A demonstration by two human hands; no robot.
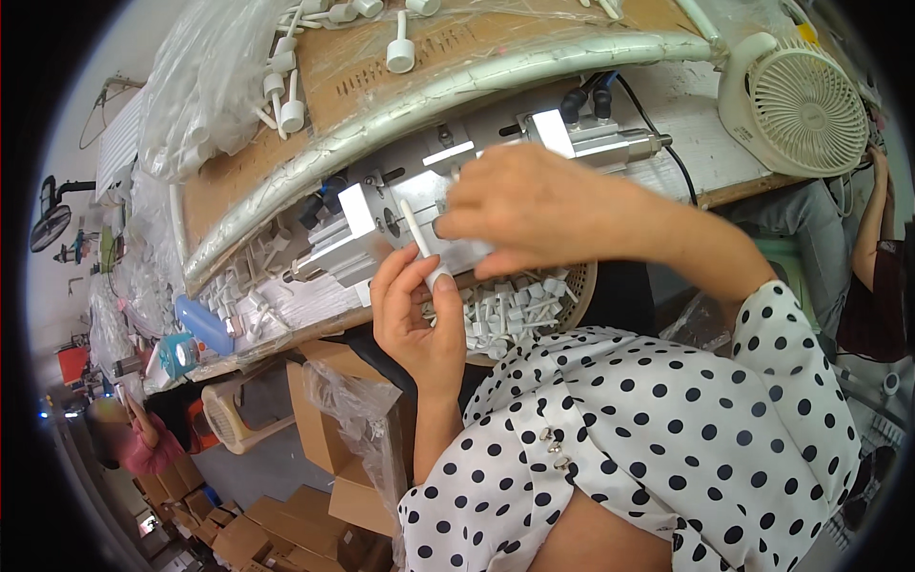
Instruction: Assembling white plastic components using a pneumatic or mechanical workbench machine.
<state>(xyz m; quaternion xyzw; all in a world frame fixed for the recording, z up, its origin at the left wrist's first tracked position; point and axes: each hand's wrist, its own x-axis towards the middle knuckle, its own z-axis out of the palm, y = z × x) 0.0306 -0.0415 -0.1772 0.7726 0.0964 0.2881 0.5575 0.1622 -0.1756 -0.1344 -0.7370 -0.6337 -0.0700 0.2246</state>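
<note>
My left hand is closed around the lower end of a white plastic stem piece. The stem's thin end points up and away, beside the left metal block of an aluminium clamping fixture. Over the middle of that fixture is my right hand, its fingers curled and blurred by motion. Whether it holds anything is hidden. Just below the hands, a round basket holds many small white plastic pieces.
Behind the fixture, a pale curved rail edges a raised brown board bearing white cup-ended stems and plastic film. A fan stands at the right. An opened carton is below left. Other people sit at both sides.
</note>
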